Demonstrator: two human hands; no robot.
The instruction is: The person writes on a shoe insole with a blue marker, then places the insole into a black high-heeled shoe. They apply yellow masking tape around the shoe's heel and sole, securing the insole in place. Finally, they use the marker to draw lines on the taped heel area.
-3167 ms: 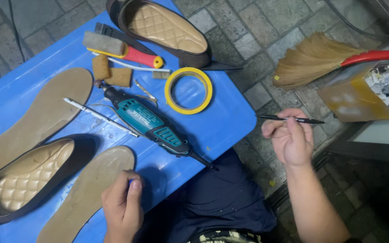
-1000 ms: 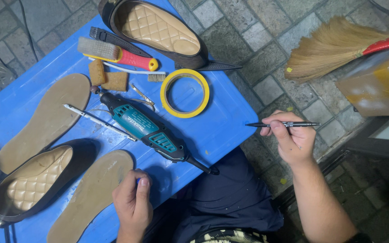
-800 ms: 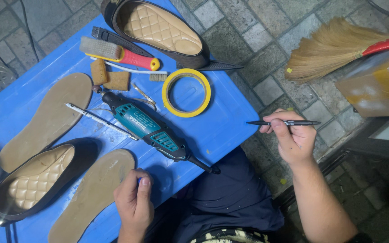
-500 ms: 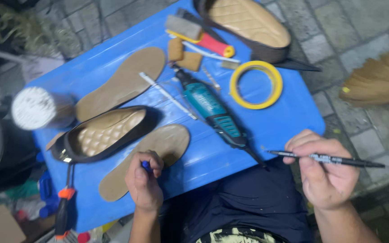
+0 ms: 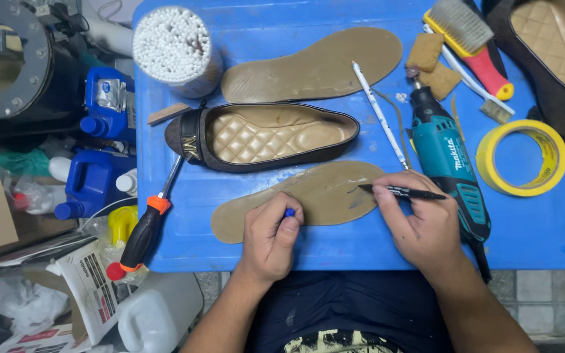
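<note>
1. Left hand (image 5: 271, 236) knuckles up, fingers curled, pinching a small blue cap (image 5: 289, 212) while resting on the near insole (image 5: 302, 198).
2. Right hand (image 5: 422, 219) pinches a black pen (image 5: 403, 192), tip on the insole's right end.
3. Insole lies flat at the blue counter (image 5: 531, 225) near edge, long axis left-right.
4. Yellow tape roll (image 5: 522, 158) sits far right; white labelled packet (image 5: 91, 285) lies below the counter's left corner.
</note>
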